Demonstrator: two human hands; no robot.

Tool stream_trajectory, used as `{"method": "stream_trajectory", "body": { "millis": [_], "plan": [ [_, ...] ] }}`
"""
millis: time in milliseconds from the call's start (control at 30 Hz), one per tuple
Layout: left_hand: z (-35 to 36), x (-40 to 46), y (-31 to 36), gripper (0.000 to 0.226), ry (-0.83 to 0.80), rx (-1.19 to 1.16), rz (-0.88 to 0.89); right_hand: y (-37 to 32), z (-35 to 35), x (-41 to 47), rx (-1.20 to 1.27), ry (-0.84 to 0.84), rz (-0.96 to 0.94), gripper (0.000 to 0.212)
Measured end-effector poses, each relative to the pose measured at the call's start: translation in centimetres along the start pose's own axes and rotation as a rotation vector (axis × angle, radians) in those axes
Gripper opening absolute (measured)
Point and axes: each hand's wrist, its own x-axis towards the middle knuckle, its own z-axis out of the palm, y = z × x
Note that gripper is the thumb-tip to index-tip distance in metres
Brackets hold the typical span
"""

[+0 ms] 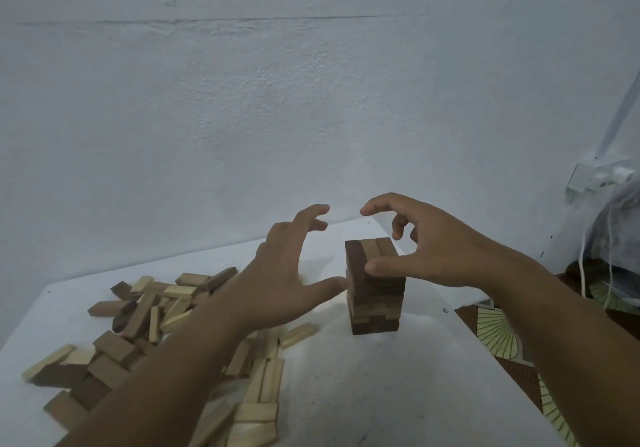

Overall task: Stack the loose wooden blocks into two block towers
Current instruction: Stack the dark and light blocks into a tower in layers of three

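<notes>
Nearest: loose blocks (pixel 166 336) in a heap on the table (pixel 363 394), left and front-left, light and dark wood mixed, overlapping; too many hidden to count, dozens by the look.

Mid-table: one tower (pixel 375 287), upright, three blocks across the top layer; the lower courses blur together, so no layer count. No second tower in view.

Left hand (pixel 287 273): fingers spread and loosely bent, grasping nothing, thumb tip just beside the tower's left face. Right hand (pixel 436 249): fingers arched over the top, thumb touching the upper front face, nothing gripped.

Step judged: squaring the tower. Best done with light, even pressure from both sides at once, nudging courses flush, never pushing from one side alone; release slowly.

Far: white wall (pixel 311 100); a wall box with cords (pixel 595 176) at right. Patterned floor (pixel 498 336) beside the table.
</notes>
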Motion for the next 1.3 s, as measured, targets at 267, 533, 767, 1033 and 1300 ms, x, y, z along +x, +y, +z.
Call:
{"method": "stream_trajectory", "body": {
  "millis": [267,533,767,1033,1300],
  "plan": [
    [-4.4,-5.3,-6.0,0.032,0.159,0.155,-0.179,-7.6,6.6,0.5,-0.004,0.037,-0.209,0.024],
    [-5.0,-5.3,-13.7,0.044,0.05,0.502,-0.407,-6.9,15.3,4.3,0.057,-0.082,-0.169,0.02],
    [-4.3,-4.0,-15.0,0.015,0.109,0.562,-0.304,-6.0,18.2,7.3,-0.113,-0.192,-0.073,0.033],
    [-4.6,-4.7,-15.7,0.029,0.228,0.365,-0.328,-6.1,21.1,10.9,-0.204,-0.262,-0.004,0.05],
    [-4.6,-2.3,-17.0,0.044,0.005,0.534,-0.365,-6.1,21.5,12.5,-0.311,-0.231,-0.096,0.065]
  ]
}}
